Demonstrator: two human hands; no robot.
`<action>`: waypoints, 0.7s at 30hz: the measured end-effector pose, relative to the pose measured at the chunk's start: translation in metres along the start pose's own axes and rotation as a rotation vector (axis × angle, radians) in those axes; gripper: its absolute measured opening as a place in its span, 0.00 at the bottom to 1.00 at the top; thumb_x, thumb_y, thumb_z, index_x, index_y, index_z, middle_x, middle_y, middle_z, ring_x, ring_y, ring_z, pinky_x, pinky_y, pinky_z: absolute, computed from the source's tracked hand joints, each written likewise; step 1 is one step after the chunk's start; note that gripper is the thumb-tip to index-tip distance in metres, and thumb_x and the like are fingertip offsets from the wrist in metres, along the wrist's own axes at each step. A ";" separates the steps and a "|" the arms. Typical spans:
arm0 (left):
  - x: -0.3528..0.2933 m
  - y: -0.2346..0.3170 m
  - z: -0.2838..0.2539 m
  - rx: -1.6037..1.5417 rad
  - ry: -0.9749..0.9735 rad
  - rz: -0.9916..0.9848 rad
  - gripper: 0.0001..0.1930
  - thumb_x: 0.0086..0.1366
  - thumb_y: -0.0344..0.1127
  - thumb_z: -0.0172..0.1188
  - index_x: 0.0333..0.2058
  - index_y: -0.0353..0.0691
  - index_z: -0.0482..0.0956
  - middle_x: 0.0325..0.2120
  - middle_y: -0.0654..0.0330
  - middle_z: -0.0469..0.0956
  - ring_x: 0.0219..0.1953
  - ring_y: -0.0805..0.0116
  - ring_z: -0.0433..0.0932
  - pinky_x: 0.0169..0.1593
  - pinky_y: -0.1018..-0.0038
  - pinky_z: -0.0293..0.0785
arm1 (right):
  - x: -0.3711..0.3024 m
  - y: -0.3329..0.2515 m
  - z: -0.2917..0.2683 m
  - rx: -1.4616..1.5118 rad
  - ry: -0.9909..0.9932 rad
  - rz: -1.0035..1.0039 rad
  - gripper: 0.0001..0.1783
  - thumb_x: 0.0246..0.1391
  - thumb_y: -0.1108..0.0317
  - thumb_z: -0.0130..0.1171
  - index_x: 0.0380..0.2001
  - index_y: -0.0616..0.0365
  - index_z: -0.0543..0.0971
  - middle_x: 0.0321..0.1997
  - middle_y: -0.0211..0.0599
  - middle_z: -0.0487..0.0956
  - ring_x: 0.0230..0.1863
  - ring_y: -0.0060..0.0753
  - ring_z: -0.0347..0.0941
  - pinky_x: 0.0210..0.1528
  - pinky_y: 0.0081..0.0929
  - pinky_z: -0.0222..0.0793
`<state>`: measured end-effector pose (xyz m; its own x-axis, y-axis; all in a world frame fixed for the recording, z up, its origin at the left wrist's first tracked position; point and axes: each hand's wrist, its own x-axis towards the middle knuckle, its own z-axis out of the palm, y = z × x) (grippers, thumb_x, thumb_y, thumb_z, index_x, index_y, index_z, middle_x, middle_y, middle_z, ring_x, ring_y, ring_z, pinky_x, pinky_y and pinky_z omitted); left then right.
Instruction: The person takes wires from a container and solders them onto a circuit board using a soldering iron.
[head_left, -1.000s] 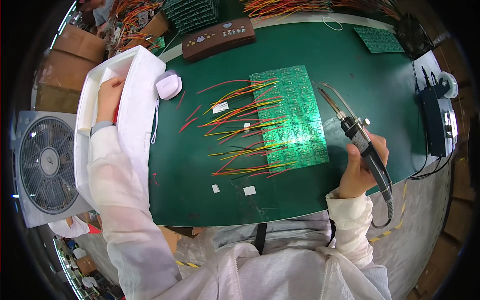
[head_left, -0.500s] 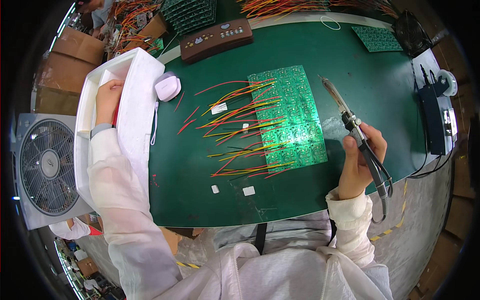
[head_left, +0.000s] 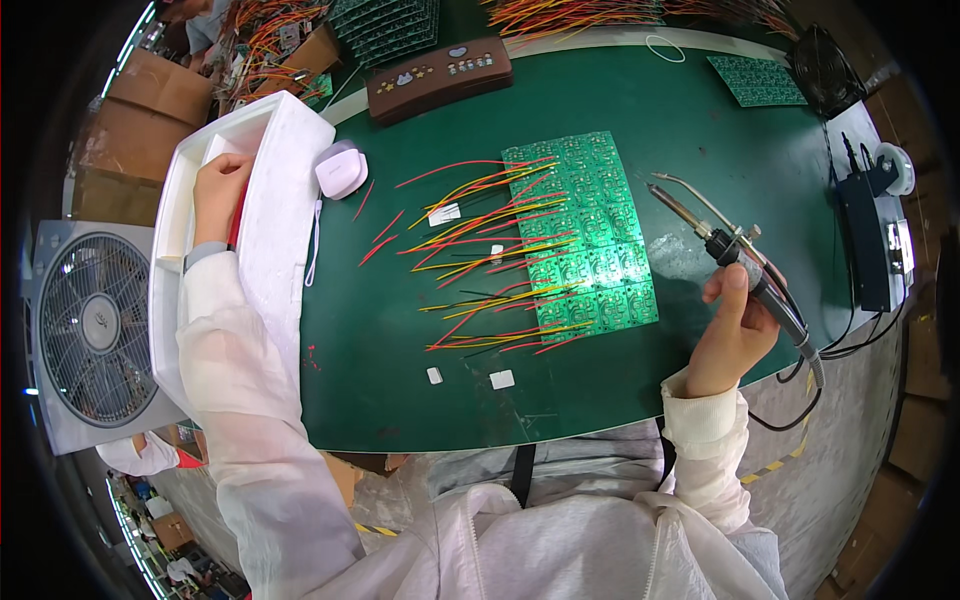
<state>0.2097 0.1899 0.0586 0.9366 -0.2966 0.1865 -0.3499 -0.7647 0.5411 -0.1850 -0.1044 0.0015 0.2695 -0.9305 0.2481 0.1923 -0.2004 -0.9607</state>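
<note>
Green circuit board (head_left: pixel 612 245) flat on the green desk (head_left: pixel 700 140), used as landmark here. Red, yellow and black wires (head_left: pixel 470 245) lie with their right ends on the board and fan out to its left.

Right hand (head_left: pixel 735 335): right of the board, grip closed round a soldering iron (head_left: pixel 765 290). Iron slants up and left, tip over the desk, apart from the board. Thin metal tube (head_left: pixel 690 190) runs alongside it; cable (head_left: pixel 785 425) loops down on the near right side of the board.

Left hand (head_left: pixel 220 195): well left of the board, down inside a white foam box (head_left: pixel 280 230), fingers curled beside something red (head_left: pixel 240 205). From where I stand, can't tell whether that grip is closed on anything.

Left of the board, a few loose red wires (head_left: pixel 378 250) and a pale purple case (head_left: pixel 341 172), the latter just beside the box. Nearer the person than the board, two white scraps (head_left: pixel 502 379). Beyond the board to the left, a brown pencil case (head_left: pixel 440 80); beyond to the right, a second green board (head_left: pixel 757 81). Far left of the landmark board, past the box, a grey fan (head_left: pixel 100 320).
</note>
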 end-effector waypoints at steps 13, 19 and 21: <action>-0.121 0.160 0.027 -0.268 0.141 0.303 0.06 0.57 0.32 0.54 0.31 0.37 0.73 0.23 0.69 0.69 0.28 0.83 0.65 0.32 0.87 0.61 | -0.004 0.005 -0.001 -0.033 -0.122 0.001 0.16 0.45 0.77 0.58 0.39 0.64 0.69 0.36 0.34 0.70 0.35 0.21 0.68 0.38 0.16 0.66; -0.216 0.201 0.122 -0.414 -0.185 0.486 0.06 0.46 0.20 0.59 0.25 0.35 0.74 0.22 0.60 0.70 0.25 0.70 0.72 0.29 0.78 0.67 | -0.007 0.010 -0.018 -0.147 -0.121 -0.055 0.15 0.43 0.77 0.60 0.36 0.64 0.69 0.35 0.33 0.69 0.33 0.23 0.66 0.41 0.20 0.63; -0.221 0.193 0.135 -0.418 -0.132 0.517 0.07 0.45 0.20 0.60 0.25 0.36 0.74 0.23 0.60 0.70 0.25 0.69 0.72 0.29 0.77 0.67 | -0.012 0.004 -0.018 -0.153 -0.111 -0.021 0.15 0.42 0.75 0.61 0.33 0.64 0.68 0.33 0.33 0.69 0.32 0.23 0.65 0.40 0.20 0.61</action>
<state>-0.0672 0.0306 0.0112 0.6316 -0.6523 0.4191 -0.6908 -0.2280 0.6861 -0.2043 -0.1000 -0.0074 0.3714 -0.8876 0.2725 0.0559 -0.2716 -0.9608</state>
